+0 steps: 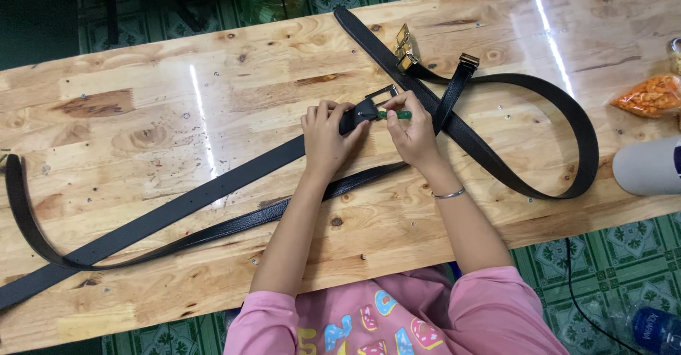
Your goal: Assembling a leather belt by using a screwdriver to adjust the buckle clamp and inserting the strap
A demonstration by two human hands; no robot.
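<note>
Two hands work at one long black leather belt (213, 188): the left hand (323, 131) pinches its end while the right hand (411, 129) grips a small green-handled screwdriver (394, 114), fixing the square metal buckle (383, 94). Slow, steady turns come next, I think.

Two belts (213, 192) cross on the table (142, 107), snack bag (649, 96) perhaps far right.

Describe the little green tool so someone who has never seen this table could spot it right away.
On the long wooden table, find the two hands near the middle. The right hand pinches the green-handled tool, tip against the black belt end held by the left hand. It is the only green thing on the tabletop.
</note>
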